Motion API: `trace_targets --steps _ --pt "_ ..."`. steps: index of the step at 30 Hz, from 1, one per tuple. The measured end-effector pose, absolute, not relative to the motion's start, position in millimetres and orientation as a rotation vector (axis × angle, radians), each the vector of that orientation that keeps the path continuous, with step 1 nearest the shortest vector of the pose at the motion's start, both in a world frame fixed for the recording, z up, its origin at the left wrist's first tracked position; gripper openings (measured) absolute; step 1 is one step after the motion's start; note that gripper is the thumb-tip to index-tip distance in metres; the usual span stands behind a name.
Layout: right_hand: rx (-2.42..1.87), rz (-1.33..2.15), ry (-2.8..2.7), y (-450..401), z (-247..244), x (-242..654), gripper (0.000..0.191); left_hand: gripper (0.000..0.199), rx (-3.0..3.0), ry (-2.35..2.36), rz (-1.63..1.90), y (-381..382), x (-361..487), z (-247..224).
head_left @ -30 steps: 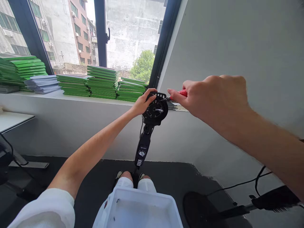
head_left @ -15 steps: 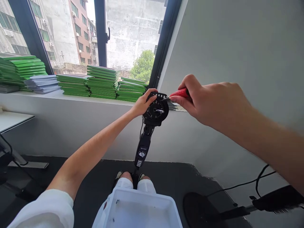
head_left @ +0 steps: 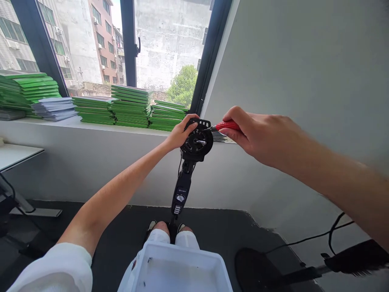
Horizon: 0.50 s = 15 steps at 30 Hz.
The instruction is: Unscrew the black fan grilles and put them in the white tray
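A round black motor housing point(head_left: 197, 147) tops a dark upright post with a knob point(head_left: 181, 194); a small metal shaft sticks out of its centre. My left hand point(head_left: 180, 134) grips the housing's upper left edge, thumb across its face. From the right, my right hand point(head_left: 243, 129) holds a screwdriver by its red handle point(head_left: 227, 125). The screwdriver's metal end points left at the upper right part of the housing; the exact contact of its tip is too small to tell.
A white tray point(head_left: 182, 254) with a few tiny dark pieces rests on my lap. Stacks of green booklets point(head_left: 130, 107) line the windowsill. A white table point(head_left: 18, 155) stands at left, and a black stand point(head_left: 258, 269) with a cable at lower right.
The housing and post top have shifted slightly left. My right hand and the screwdriver have moved a little left and down, and the screwdriver lies more level.
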State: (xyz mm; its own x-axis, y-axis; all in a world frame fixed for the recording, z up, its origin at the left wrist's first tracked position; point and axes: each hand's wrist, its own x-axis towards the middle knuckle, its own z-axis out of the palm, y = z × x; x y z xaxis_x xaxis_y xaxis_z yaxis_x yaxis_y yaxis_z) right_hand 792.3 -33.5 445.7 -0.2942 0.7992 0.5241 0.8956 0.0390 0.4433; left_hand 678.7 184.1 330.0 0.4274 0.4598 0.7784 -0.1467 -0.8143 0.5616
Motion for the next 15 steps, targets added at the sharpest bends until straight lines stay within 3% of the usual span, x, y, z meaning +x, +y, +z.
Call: trace_targets --steps 7,15 --pt "-1.642 -0.995 -2.322 -36 450 805 0.030 0.030 2.118 0.266 1.415 186 681 328" --pt "-1.567 -1.074 -2.120 -53 436 805 0.030 0.034 2.109 0.231 1.401 182 679 329"
